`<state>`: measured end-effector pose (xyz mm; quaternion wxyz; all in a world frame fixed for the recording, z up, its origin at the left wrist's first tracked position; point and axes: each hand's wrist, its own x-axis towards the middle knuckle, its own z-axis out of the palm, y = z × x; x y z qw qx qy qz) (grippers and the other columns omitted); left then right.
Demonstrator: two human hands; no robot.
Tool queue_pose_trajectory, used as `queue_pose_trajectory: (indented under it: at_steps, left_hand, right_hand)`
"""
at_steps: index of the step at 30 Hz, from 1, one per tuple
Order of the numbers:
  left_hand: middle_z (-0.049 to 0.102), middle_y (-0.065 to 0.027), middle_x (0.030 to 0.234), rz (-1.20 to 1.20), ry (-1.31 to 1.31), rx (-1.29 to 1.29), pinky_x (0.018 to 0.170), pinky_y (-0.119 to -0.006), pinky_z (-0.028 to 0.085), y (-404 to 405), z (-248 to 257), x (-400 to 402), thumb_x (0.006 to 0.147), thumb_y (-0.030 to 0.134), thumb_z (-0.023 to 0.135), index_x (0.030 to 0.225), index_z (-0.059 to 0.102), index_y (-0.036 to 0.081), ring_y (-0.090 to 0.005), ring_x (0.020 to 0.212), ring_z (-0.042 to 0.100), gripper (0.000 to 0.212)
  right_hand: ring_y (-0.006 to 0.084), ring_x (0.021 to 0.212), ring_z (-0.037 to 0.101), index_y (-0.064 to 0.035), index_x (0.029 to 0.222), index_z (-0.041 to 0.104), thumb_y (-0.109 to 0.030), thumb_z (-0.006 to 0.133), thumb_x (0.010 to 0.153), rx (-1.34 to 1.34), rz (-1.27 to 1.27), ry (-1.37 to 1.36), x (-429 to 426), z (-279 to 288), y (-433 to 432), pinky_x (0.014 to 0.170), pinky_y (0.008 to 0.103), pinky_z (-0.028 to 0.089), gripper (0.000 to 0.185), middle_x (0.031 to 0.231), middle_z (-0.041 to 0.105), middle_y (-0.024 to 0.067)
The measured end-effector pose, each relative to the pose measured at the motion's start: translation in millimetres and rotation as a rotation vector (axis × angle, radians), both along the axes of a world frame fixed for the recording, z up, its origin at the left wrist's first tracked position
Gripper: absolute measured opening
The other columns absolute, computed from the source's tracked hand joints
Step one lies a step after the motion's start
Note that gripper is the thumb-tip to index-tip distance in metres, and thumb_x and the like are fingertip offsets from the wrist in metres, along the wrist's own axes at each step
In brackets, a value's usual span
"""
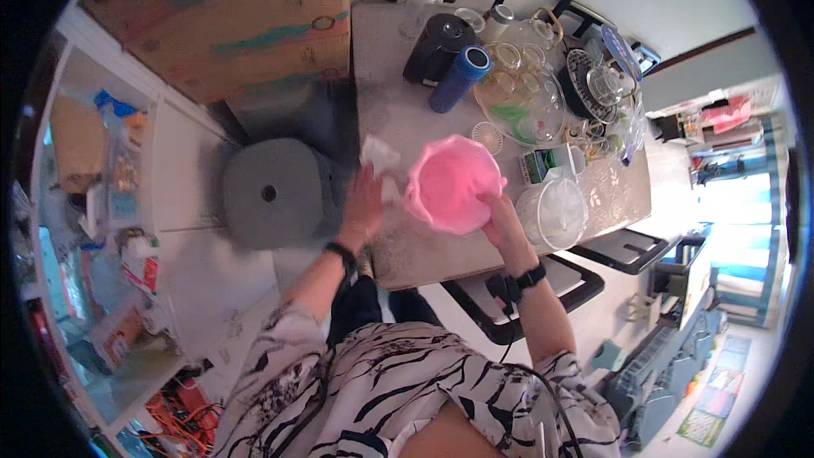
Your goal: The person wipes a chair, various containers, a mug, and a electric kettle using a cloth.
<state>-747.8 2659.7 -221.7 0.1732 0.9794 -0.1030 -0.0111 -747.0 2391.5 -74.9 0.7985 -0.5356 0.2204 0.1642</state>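
My right hand (505, 226) grips the near-right rim of a pink plastic container (448, 194) with a wavy edge, tilted so its inside faces up toward me. At the table's left edge my left hand (364, 207) is stretched out flat, slightly blurred. Right beside its fingers lie crumpled white tissue-like pieces (380, 154); whether they touch the hand I cannot tell. A white bin lined with a clear plastic bag (553, 213) stands right of my right hand. Behind the pink container sits a small round ribbed coaster or dish (487, 138).
The table (420, 267) also carries a blue bottle (461, 79), a dark kettle (439, 51), a tray of glassware (521, 102) and a green box (539, 165). A grey lidded bin (273, 194) stands left of the table. Chairs (572, 286) line its right side.
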Motion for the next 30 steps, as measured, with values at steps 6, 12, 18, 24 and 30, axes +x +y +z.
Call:
queue_pose_trajectory:
  at_steps: [6,12,18,24,30]
  left_hand:
    - [0.043,-0.0229,0.142,0.164,-0.017,-0.183,0.112,-0.045,0.032,-19,20,80,0.085,0.029,0.066,0.133,0.048,-0.001,-0.0376,0.13,0.042,0.059]
    - [0.047,-0.0207,0.138,-0.196,-0.079,-0.508,0.11,-0.044,0.035,-10,-11,-91,0.089,0.011,0.055,0.116,0.061,-0.003,-0.0355,0.128,0.045,0.032]
    - [0.053,-0.0173,0.132,0.22,-0.005,-0.434,0.105,-0.043,0.04,77,-15,-100,0.08,0.008,0.063,0.119,0.062,0.007,-0.0375,0.122,0.049,0.039]
    - [0.045,-0.0171,0.141,0.194,0.019,-0.113,0.113,-0.045,0.031,131,-56,-65,0.076,0.008,0.067,0.132,0.056,0.011,-0.0333,0.132,0.041,0.058]
    - [0.041,-0.0168,0.146,0.033,-0.031,-0.114,0.115,-0.046,0.028,146,-72,-23,0.076,0.011,0.069,0.128,0.058,0.013,-0.0331,0.139,0.034,0.053]
  right_hand:
    - [0.023,0.114,0.057,-0.003,0.132,0.048,-0.013,0.063,0.089,0.017,-0.109,-0.092,-6,-38,-29,0.097,0.0392,0.049,0.047,0.125,0.057,0.0093]
    - [0.0265,0.117,0.055,-0.002,0.135,0.045,-0.01,0.056,0.089,0.06,-0.137,-0.043,18,-52,-27,0.1,0.0418,0.047,0.048,0.128,0.054,0.0109]
    - [0.0287,0.13,0.045,-0.0111,0.145,0.033,-0.039,0.058,0.095,0.137,0.016,0.018,53,-27,31,0.102,0.0506,0.042,0.063,0.143,0.044,0.0126]
    - [0.0274,0.134,0.039,-0.0174,0.151,0.024,-0.07,0.048,0.088,0.193,0.024,-0.215,28,-29,60,0.103,0.0458,0.041,0.085,0.151,0.033,0.0075]
    - [0.0243,0.131,0.041,-0.0209,0.151,0.026,-0.071,0.042,0.091,-0.166,-0.259,-0.119,5,-33,95,0.104,0.0436,0.038,0.079,0.152,0.033,0.0048]
